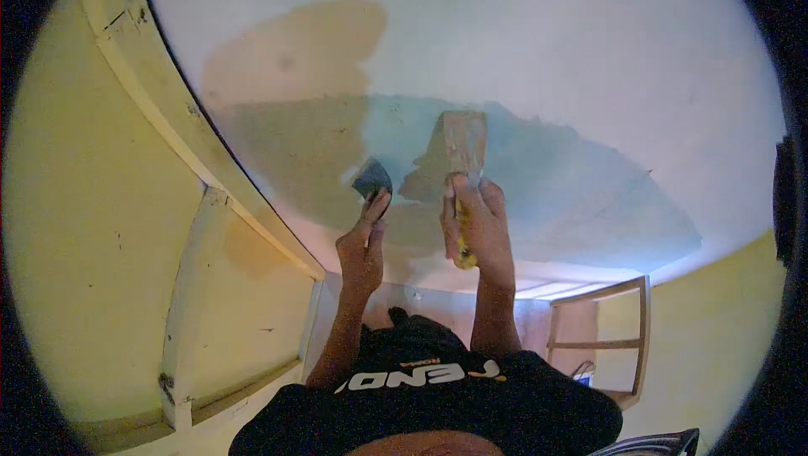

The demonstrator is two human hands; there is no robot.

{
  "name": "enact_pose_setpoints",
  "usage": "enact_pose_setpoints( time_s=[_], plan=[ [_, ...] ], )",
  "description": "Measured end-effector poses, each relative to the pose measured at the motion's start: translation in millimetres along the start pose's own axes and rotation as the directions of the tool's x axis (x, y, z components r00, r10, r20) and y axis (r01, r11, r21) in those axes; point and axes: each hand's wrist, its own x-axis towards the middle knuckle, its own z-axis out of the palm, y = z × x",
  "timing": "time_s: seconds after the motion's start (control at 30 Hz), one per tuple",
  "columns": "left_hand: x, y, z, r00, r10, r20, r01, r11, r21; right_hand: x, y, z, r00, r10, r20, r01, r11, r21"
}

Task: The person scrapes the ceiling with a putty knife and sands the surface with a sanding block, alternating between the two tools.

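My right hand (481,220) is wrapped round the yellow handle of a putty knife (465,140), its wide, smeared metal blade pointing up the pale surface. The blade overlaps a blue-grey patch (555,178) that spreads across this surface. In my left hand (360,247), a thin dark flat piece (374,178) is pinched between the fingers; whether it is a flexible scraper or a sheet, I cannot tell. A tan patch (295,60) stretches above and to the left of it. Both forearms reach up from the dark printed shirt (438,397).
Yellow wall panels (93,212) with cream trim strips (160,119) run down the left side. At the lower right stands a brown wooden frame (644,338) with a crossbar. A black object (784,203) lies at the right edge, and a dark curved rim (652,442) shows at the bottom.
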Motion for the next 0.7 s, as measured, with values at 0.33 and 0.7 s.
enact_pose_setpoints(
  time_s=[0.33,0.7],
  plan=[
    [-7,9,-3,0.999,0.043,0.032,-0.042,0.998,-0.055,-3,-8,3,1.000,0.023,0.016,-0.024,0.996,0.081],
    [-15,17,0,0.999,0.048,-0.002,-0.048,0.997,-0.065,6,11,-1,0.999,-0.029,-0.017,0.029,1.000,0.006]
  ],
)
